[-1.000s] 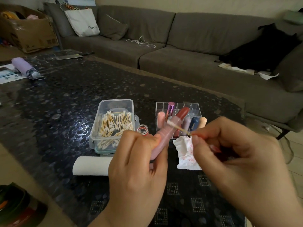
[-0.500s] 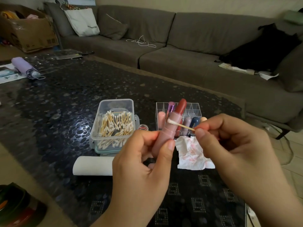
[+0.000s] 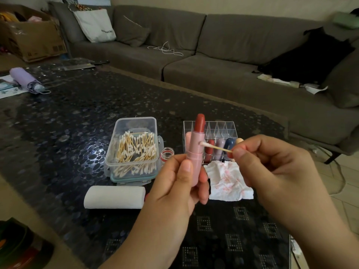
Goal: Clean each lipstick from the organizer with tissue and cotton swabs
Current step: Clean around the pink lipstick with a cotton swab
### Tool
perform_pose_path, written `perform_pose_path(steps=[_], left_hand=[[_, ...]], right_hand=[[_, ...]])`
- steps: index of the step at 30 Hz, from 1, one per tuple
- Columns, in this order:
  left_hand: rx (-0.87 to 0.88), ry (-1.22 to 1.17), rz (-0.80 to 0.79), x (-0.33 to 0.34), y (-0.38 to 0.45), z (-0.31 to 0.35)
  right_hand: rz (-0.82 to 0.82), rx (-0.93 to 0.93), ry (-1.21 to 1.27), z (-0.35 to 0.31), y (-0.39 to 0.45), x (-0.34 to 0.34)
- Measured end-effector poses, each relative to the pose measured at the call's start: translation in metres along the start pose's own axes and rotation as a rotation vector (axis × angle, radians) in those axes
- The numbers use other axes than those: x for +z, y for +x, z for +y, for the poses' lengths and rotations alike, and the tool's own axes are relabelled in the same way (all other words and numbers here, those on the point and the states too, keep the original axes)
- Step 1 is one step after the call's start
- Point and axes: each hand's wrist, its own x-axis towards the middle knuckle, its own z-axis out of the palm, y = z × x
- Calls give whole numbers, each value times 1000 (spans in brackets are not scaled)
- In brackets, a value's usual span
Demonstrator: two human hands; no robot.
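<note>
My left hand (image 3: 174, 189) holds a pink lipstick tube (image 3: 195, 152) upright, its dark red stick raised out of the top. My right hand (image 3: 272, 167) pinches a cotton swab (image 3: 215, 146) whose white tip touches the side of the tube just below the red stick. Behind them stands a clear organizer (image 3: 223, 127) with several lipsticks in its front cells. A crumpled tissue (image 3: 227, 181) smeared with red lies on the table in front of it.
A clear box of cotton swabs (image 3: 134, 148) stands left of the organizer, a small glass jar (image 3: 167, 153) beside it. A white tissue roll (image 3: 114, 197) lies in front. A folded purple umbrella (image 3: 25, 79) lies far left; a grey sofa (image 3: 213, 55) runs behind the dark table (image 3: 68, 117).
My left hand has turned the lipstick from leaning right to upright. The swab tip has stayed against the tube and my right hand has shifted slightly right.
</note>
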Motion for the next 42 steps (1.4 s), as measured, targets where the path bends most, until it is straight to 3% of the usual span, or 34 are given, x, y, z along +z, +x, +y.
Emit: perform_pose_path(steps=[4, 15, 42], left_hand=[[-79, -202, -34, 3, 0, 4], [-160, -279, -126, 3, -2, 10], [-155, -277, -141, 0, -1, 7]], right_hand=[[-48, -42, -23, 1, 0, 1], [-45, -97, 8, 4, 0, -1], [-48, -67, 22, -3, 1, -3]])
